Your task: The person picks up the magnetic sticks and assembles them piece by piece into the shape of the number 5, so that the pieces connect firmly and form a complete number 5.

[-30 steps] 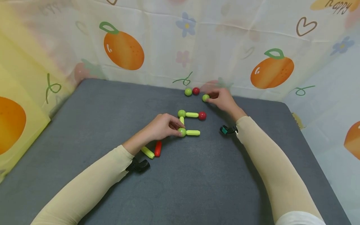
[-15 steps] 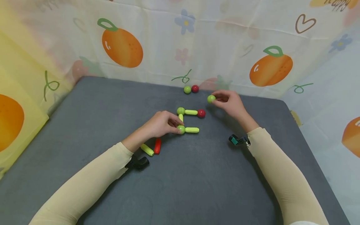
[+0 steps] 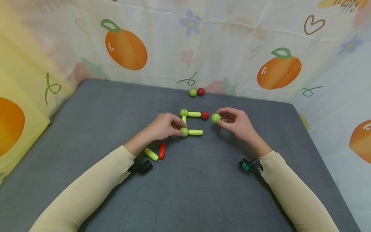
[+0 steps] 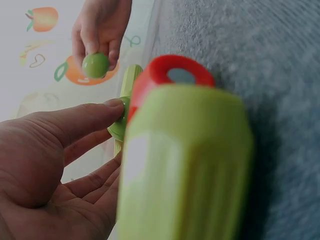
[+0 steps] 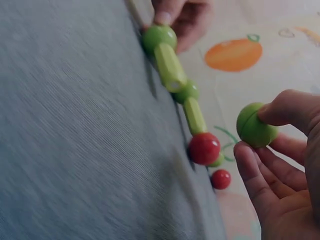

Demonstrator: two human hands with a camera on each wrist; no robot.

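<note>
A C-shaped chain of balls and yellow-green rods lies mid-table. Its near corner is a green ball [image 3: 184, 131], which my left hand [image 3: 165, 126] pinches between thumb and fingers. From that ball a rod [image 3: 195, 132] points right, its far end bare. Another green ball [image 3: 184, 113] forms the far corner, and a rod [image 3: 194, 114] joins it to a red ball [image 3: 204, 115]. Right of the chain, my right hand [image 3: 236, 122] pinches a loose green ball [image 3: 215, 118] by thumb and fingertips, raised off the table in the right wrist view.
A loose yellow-green rod [image 3: 151, 154] and a red rod [image 3: 162, 151] lie beside my left wrist. At the table's back edge sit a green ball [image 3: 193, 92] and a red ball [image 3: 201, 91], side by side. Behind hangs a fruit-print curtain [image 3: 168, 48].
My right hand has carried its green ball from near the back edge toward me, to the right of the chain. My left hand keeps its pinch, and the chain has shifted slightly left.
</note>
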